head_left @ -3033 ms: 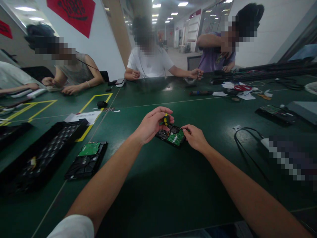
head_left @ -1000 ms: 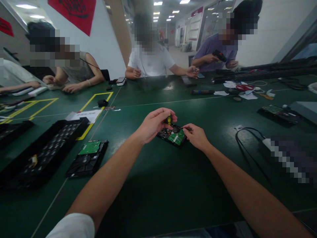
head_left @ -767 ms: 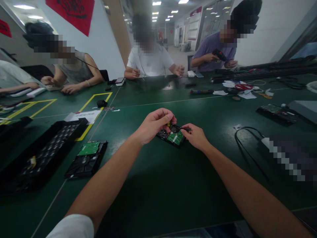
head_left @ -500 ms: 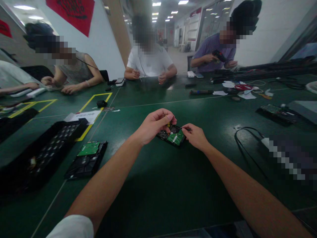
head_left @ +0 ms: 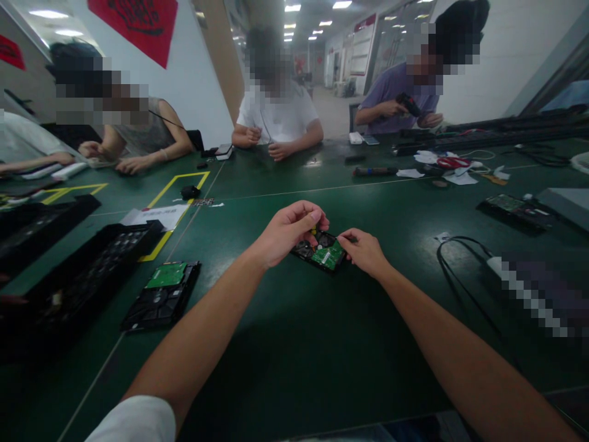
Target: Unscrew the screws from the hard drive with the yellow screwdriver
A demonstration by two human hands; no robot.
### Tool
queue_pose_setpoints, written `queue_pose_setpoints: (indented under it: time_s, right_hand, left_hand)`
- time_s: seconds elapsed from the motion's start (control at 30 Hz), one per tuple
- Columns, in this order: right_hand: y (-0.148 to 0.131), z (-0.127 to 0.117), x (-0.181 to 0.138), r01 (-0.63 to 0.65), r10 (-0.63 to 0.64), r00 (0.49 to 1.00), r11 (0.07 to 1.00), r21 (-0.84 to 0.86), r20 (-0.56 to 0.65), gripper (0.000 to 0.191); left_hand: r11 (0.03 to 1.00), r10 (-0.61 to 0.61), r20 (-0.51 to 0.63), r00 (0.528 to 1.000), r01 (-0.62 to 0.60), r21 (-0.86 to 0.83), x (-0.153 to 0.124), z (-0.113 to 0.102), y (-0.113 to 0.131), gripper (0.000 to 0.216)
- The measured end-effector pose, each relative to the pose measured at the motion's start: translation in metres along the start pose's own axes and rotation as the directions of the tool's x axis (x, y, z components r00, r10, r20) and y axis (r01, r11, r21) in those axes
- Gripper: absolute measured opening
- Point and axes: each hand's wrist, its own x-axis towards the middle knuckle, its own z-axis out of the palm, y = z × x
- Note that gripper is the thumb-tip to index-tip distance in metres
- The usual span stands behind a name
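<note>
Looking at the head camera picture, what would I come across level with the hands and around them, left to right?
Nearer black tray → loose green-boarded device → left hand → device between the hands → right hand → dark device with a circuit board → grey box.

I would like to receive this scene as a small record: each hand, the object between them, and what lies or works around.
Left hand: closed on a yellow item, mostly hidden by the fingers
Right hand: fingertips at the right edge of the hard drive
Hard drive: green board upward, on the green table
To the left: second drive, black tray
To the right: device with green board
Across: co-worker in purple holding a dark tool
</note>
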Motion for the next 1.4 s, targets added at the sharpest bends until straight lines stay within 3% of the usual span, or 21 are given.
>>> queue_pose_setpoints:
  time_s: [0.43,0.63,0.73,0.93,1.17,1.4]
  right_hand:
    - [-0.007,-0.001,0.003,-0.004,0.002,0.999,0.999,-0.045,-0.038,0.018]
    - [-0.009,0.000,0.002,-0.013,0.012,0.999,0.999,-0.039,-0.048,0.017]
    - [-0.006,0.002,0.003,-0.016,0.014,0.998,0.999,-0.038,-0.060,0.019]
    - [0.000,0.004,0.005,-0.007,0.001,0.997,0.997,-0.073,-0.080,0.021]
    - [0.000,0.005,0.002,0.045,-0.056,0.995,0.990,-0.131,-0.078,0.023]
    - [0.000,0.004,0.002,0.078,-0.095,0.992,0.978,-0.195,-0.081,0.024]
  left_hand:
    - [1.000,0.007,-0.022,1.000,-0.007,0.005,0.000,0.000,0.000,0.024]
    - [0.989,0.023,-0.138,0.990,-0.003,0.146,0.000,-0.004,0.002,0.025]
    - [0.986,0.010,-0.112,0.994,0.009,0.168,-0.001,-0.003,0.004,0.026]
    - [0.994,-0.024,-0.055,0.998,0.029,0.104,-0.002,0.001,0.008,0.024]
    - [0.997,-0.018,-0.105,0.994,0.010,-0.070,0.001,-0.004,0.001,0.021]
    - [0.998,0.041,-0.110,0.993,-0.037,0.042,0.004,-0.004,-0.004,0.028]
